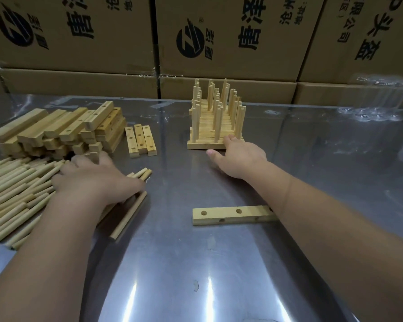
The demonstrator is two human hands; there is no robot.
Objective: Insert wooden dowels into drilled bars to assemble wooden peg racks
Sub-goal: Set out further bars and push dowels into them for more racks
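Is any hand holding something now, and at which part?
Left hand lies on the dowels; any hold is hidden. Right hand touches the finished racks, gripping nothing.

Left hand (96,180) palm down, fingers curled, right hand (239,156) reaching forward — fingers spread, both forearms bare

My table (177,263) is glossy metal under clear, wrinkled plastic film that throws back streaks of light. On it, the drilled bar (233,214), the dowels (14,189) to its left and the finished racks (216,117) behind it are pale, smooth, matt wood. Beyond the racks stand matt brown cardboard boxes (230,38), black-printed, with shiny tape.
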